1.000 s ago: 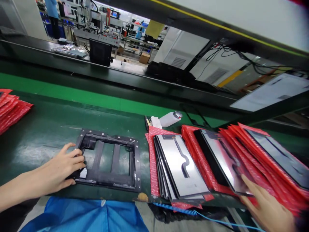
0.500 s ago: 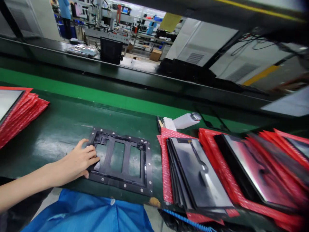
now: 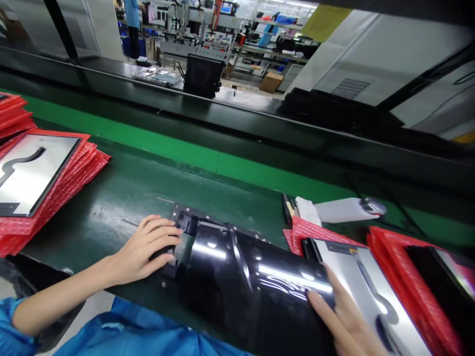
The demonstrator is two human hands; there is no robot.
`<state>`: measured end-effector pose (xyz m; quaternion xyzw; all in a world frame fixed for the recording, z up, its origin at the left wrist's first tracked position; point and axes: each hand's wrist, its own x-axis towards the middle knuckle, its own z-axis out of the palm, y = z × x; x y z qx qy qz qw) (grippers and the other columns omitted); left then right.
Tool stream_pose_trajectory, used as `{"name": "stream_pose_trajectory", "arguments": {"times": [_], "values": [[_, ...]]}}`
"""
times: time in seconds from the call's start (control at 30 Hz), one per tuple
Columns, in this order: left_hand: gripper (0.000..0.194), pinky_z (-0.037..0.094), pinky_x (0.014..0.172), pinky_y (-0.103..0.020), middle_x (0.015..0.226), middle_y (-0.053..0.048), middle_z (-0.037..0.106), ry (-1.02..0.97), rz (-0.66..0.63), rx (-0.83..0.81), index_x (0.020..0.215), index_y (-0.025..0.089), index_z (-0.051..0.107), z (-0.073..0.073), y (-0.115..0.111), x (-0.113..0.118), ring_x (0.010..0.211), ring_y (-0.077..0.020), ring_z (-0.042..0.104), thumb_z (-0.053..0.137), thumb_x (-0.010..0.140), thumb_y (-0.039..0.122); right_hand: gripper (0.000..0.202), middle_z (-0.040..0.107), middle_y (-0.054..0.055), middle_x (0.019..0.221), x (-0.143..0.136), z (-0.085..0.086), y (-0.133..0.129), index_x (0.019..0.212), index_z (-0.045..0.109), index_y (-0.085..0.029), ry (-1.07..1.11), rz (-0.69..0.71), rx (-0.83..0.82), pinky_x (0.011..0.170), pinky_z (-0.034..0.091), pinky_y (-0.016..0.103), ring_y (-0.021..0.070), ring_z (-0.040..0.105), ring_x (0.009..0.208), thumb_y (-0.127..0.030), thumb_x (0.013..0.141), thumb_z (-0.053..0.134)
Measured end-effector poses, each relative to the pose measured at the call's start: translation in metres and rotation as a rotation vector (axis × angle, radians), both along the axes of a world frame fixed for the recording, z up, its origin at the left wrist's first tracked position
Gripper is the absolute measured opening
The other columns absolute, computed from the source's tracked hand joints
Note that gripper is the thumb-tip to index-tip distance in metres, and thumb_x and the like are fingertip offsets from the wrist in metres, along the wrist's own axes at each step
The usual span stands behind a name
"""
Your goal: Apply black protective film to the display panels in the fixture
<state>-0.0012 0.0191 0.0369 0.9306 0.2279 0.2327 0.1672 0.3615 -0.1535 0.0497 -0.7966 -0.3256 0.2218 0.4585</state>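
Observation:
My left hand (image 3: 152, 247) lies with fingers stretched out over the left edge of a black frame fixture (image 3: 181, 206) dotted with small silver studs. A glossy black screen panel (image 3: 230, 296) is tilted over most of that frame and hides it. At the panel's right end, my right hand (image 3: 343, 314) grips its edge between thumb and fingers. Just beyond this hand lies a stack of screen panels with silver backs (image 3: 365, 277), a dark ribbon cable showing on the top one.
Red bubble-wrap sleeves (image 3: 411, 277) spread out at the right. Another pile of red sleeves (image 3: 92, 158), topped by a silver-backed panel (image 3: 40, 163), sits at the left. A white bottle (image 3: 345, 210) lies behind the right stack. A dark ledge (image 3: 222, 121) runs along the back.
My right hand has come into view with the glossy black panel, which now covers much of the frame. My left hand stays at the frame's left edge. The view has shifted left.

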Motion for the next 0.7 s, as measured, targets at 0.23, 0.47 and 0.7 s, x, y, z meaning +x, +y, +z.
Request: {"name": "stream_pose_trajectory", "arguments": {"times": [0.23, 0.47, 0.7], "values": [[0.060, 0.008, 0.121, -0.054, 0.150, -0.004, 0.050, 0.118, -0.014, 0.026, 0.150, 0.029, 0.037, -0.022, 0.010, -0.005, 0.148, -0.0278, 0.028, 0.056, 0.096, 0.045, 0.096, 0.036, 0.000, 0.158, -0.026, -0.018, 0.047, 0.151, 0.042, -0.023, 0.174, 0.044, -0.087, 0.122, 0.016, 0.038, 0.0272, 0.024, 0.149, -0.064, 0.069, 0.072], [0.063, 0.007, 0.120, -0.057, 0.149, -0.005, 0.050, 0.105, 0.020, -0.011, 0.151, 0.030, 0.036, -0.027, 0.014, -0.009, 0.148, -0.0276, 0.029, 0.057, 0.094, 0.049, 0.091, 0.040, -0.006, 0.155, -0.037, -0.012, 0.063, 0.151, 0.041, -0.029, 0.204, 0.028, -0.121, 0.121, 0.018, 0.034, 0.0236, 0.027, 0.148, -0.061, 0.072, 0.073], [0.063, 0.007, 0.120, -0.057, 0.149, -0.007, 0.051, 0.092, 0.015, -0.042, 0.151, 0.029, 0.037, -0.026, 0.014, -0.008, 0.148, -0.0283, 0.030, 0.058, 0.094, 0.049, 0.090, 0.036, -0.006, 0.157, -0.039, -0.011, 0.063, 0.152, 0.039, -0.027, 0.204, 0.047, -0.116, 0.121, 0.017, 0.034, 0.0225, 0.023, 0.149, -0.058, 0.074, 0.072]]}}
